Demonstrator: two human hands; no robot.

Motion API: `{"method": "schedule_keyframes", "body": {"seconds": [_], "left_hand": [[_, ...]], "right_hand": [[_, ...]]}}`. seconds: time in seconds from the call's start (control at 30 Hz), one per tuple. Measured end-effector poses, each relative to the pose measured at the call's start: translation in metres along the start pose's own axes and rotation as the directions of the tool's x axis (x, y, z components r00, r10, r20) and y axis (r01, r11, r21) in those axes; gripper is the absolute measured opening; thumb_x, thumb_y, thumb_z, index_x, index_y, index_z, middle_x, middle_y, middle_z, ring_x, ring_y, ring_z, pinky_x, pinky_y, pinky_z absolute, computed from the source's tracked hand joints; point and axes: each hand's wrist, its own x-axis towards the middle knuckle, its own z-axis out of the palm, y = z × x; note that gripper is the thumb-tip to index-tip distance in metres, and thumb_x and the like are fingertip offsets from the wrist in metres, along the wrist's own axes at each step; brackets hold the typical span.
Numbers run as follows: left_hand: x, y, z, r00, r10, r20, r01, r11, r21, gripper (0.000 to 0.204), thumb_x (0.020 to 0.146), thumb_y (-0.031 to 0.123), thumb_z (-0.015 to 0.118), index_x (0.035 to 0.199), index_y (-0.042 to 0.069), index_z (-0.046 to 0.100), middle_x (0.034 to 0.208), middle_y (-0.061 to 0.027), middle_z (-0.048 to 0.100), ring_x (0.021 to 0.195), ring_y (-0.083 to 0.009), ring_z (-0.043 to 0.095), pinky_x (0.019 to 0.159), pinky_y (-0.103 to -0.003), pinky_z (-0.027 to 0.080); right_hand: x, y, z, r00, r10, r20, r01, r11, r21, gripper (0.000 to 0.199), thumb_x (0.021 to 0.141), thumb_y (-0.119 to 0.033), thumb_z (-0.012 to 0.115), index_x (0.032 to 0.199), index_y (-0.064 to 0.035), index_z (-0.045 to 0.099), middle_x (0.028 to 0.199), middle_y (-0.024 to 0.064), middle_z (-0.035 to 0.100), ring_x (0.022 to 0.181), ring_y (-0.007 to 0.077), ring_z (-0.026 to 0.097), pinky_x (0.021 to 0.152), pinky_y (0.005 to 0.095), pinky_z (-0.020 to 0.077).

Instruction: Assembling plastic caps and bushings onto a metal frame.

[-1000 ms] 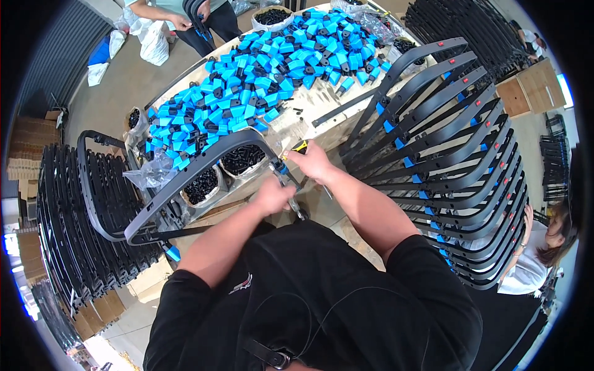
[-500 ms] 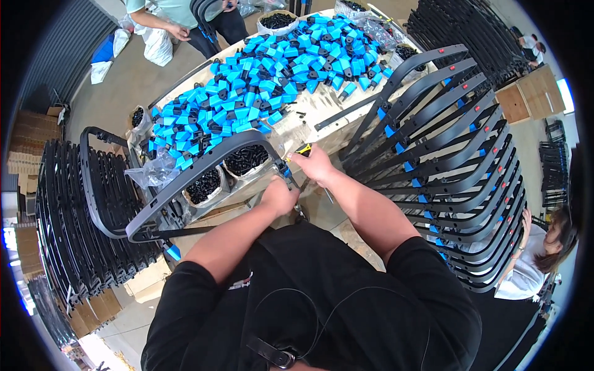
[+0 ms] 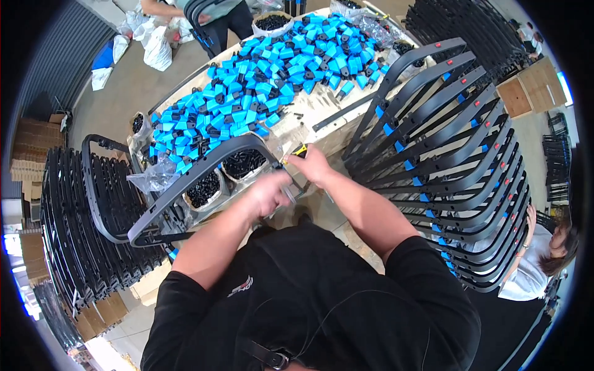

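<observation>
The left hand [image 3: 270, 193] was smeared by motion; its fingers looked curled beside a silvery metal piece [image 3: 288, 194], but I could not tell whether they were closed on it. The right hand [image 3: 314, 166], just off at one o'clock, was clamped around a black-and-yellow handle [image 3: 301, 149], its palm side hidden. A dark grey bow-shaped frame [image 3: 207, 162] ran from beside the left hand out toward nine o'clock; the left hand and forearm covered parts of its lower run.

A small white-and-red printed mark [image 3: 241, 285] sat on the wearer's black shirt [image 3: 309, 297], at six o'clock, warped by the cloth.

At ten o'clock, open sacks [image 3: 238, 164] of small black parts, partly behind the frame, stood by the desk [image 3: 318, 102]. Its pale wooden top showed bare near one o'clock; at twelve lay a heap of blue-and-black pieces [image 3: 272, 80], overlapping too densely to separate.

Stacked curved frames [image 3: 445, 167] filled three o'clock, and more black frames [image 3: 93, 216] stood toward eight. A co-worker [image 3: 235, 25] at eleven was cut off by the top edge; another person in white [image 3: 529, 272], near four, was partly hidden by frames. Beyond lay a grey concrete floor [image 3: 133, 93] and, at ten, a ribbed grey wall [image 3: 59, 52].
</observation>
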Motion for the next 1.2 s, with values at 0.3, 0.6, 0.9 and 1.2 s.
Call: {"method": "schedule_keyframes", "body": {"seconds": [0.3,0.6,0.9,1.2], "left_hand": [[0.033,-0.051,0.011,0.763,0.583,-0.279,-0.069,0.503,0.862,0.041,0.085,0.031,0.066,0.098,-0.008,0.063,0.088,-0.0315,0.069,0.065,-0.0305,0.069,0.062,-0.044,0.057],[0.040,-0.068,0.012,0.730,0.646,-0.222,-0.204,0.516,0.832,0.039,0.084,0.029,0.065,0.098,-0.007,0.058,0.076,-0.0170,0.067,0.061,-0.0255,0.068,0.061,-0.044,0.056],[-0.012,-0.012,0.023,0.952,0.260,-0.162,-0.146,0.850,0.507,0.027,0.085,0.023,0.061,0.078,-0.004,0.063,0.071,-0.0175,0.067,0.067,-0.0284,0.070,0.059,-0.045,0.056],[0.025,-0.046,0.026,0.822,0.486,-0.298,-0.104,0.642,0.760,0.051,0.083,0.033,0.065,0.102,-0.013,0.054,0.095,-0.0356,0.067,0.094,-0.0480,0.068,0.087,-0.051,0.054]], "right_hand": [[-0.004,-0.011,0.000,1.000,-0.016,0.005,0.015,0.993,0.118,0.069,0.079,-0.045,0.083,0.110,0.0109,0.057,0.096,0.0246,0.070,0.088,0.0324,0.070,0.079,0.0413,0.0546],[0.009,0.010,0.009,0.996,-0.092,0.016,0.089,0.990,0.109,0.068,0.079,-0.044,0.083,0.112,0.0087,0.056,0.100,0.0232,0.071,0.090,0.0310,0.070,0.081,0.0408,0.0544],[0.005,0.029,0.009,0.984,-0.177,0.029,0.163,0.951,0.265,0.062,0.079,-0.041,0.085,0.112,0.0037,0.058,0.098,0.0135,0.070,0.088,0.0190,0.065,0.081,0.0351,0.0540],[-0.003,0.091,0.025,0.999,-0.033,0.015,0.033,0.999,-0.013,0.045,0.082,-0.035,0.081,0.099,0.0020,0.061,0.086,0.0142,0.069,0.080,0.0254,0.067,0.074,0.0392,0.0530]]}}
